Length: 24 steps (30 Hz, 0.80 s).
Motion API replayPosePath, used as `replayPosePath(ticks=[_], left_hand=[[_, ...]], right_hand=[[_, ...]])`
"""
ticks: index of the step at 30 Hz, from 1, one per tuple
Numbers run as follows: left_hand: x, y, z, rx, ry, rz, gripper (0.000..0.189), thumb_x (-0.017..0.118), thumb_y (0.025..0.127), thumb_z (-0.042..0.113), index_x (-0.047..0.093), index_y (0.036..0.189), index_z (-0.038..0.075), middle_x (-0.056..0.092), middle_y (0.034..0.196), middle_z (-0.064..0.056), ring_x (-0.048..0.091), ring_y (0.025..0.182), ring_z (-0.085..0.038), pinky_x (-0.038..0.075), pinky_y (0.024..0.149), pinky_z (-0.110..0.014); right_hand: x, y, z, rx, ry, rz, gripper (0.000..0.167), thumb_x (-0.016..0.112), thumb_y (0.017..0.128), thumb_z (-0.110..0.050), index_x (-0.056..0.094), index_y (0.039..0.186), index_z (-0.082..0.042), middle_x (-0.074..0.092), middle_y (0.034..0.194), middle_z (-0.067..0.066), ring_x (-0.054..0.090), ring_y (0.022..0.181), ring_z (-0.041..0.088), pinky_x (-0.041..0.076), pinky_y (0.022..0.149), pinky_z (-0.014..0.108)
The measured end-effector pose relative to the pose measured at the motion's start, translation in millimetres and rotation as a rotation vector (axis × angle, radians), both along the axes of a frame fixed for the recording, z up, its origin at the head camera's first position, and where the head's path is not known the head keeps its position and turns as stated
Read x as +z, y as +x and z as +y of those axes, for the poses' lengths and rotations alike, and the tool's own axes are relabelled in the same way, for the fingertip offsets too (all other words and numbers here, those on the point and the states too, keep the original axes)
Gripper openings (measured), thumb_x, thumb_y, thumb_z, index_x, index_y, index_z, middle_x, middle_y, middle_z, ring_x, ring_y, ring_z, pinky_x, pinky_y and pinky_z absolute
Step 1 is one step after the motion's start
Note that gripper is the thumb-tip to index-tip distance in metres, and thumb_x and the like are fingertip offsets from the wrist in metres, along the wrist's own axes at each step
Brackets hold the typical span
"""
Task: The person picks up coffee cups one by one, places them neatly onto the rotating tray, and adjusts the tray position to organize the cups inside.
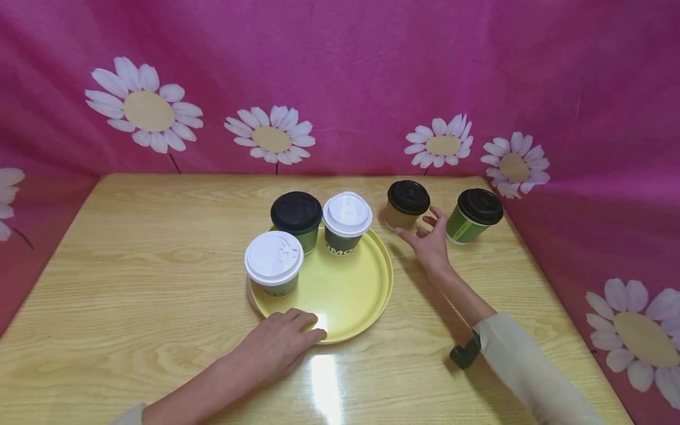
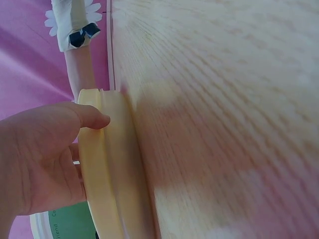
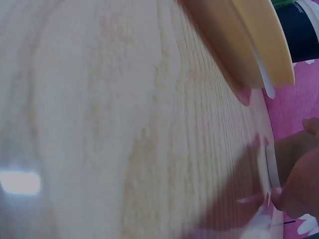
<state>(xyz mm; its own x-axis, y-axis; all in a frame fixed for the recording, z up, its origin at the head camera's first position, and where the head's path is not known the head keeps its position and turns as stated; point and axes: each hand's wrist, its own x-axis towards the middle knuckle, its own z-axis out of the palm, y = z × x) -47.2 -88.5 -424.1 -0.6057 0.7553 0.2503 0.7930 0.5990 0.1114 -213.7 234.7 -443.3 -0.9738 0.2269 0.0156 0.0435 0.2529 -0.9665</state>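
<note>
My left hand (image 1: 284,342) grips the near rim of a round yellow tray (image 1: 356,295); in the left wrist view its thumb (image 2: 94,117) lies on the outer wall, fingers over the inner side. On the tray stand a green cup with a black lid (image 1: 296,212), a dark cup with a white lid (image 1: 347,215) and another white-lidded cup (image 1: 274,260). My right hand (image 1: 429,245) is at a brown paper cup with a black lid (image 1: 405,206), right of the tray, thumb and fingers parted around its near right side. The cup stands upright on the table.
A green cup with a black lid (image 1: 474,217) stands to the right of my right hand, near the table's right edge. A pink curtain (image 1: 345,77) with daisies hangs behind and beside the wooden table (image 1: 133,265). A black wrist mount (image 1: 465,354) hangs under my right sleeve.
</note>
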Motion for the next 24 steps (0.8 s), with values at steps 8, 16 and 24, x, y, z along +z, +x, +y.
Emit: replayPosePath(ticks=[8,16,24], left_hand=[[-0.5,0.1,-0.3,-0.002,0.008,0.0,0.015,0.066,0.092,0.013,0.067,0.105,0.018,0.062,0.106,-0.004,0.061,0.098,-0.023,0.053,0.067,-0.034],[0.8,0.4,-1.4,-0.008,0.005,-0.008,0.015,0.066,0.092,0.013,0.067,0.106,0.018,0.062,0.106,-0.004,0.061,0.099,-0.023,0.052,0.067,-0.034],[-0.1,0.1,-1.0,-0.01,0.008,-0.009,0.016,0.066,0.092,0.013,0.067,0.107,0.018,0.061,0.106,-0.003,0.06,0.099,-0.022,0.052,0.067,-0.033]], right_hand=[[-8.2,-13.8,-3.9,0.006,-0.097,0.031,0.1,0.082,0.081,-0.008,0.014,0.153,-0.017,0.027,0.145,0.016,0.049,0.127,0.034,0.045,0.097,0.029],[-12.1,-25.3,-7.3,-0.008,-0.083,0.064,0.104,0.084,0.08,-0.008,0.011,0.154,-0.017,0.026,0.149,0.021,0.045,0.132,0.035,0.038,0.109,0.035],[-14.4,-34.8,-8.5,-0.021,-0.092,0.087,0.096,0.084,0.08,-0.012,0.018,0.15,-0.017,0.029,0.149,0.016,0.045,0.131,0.029,0.037,0.109,0.032]])
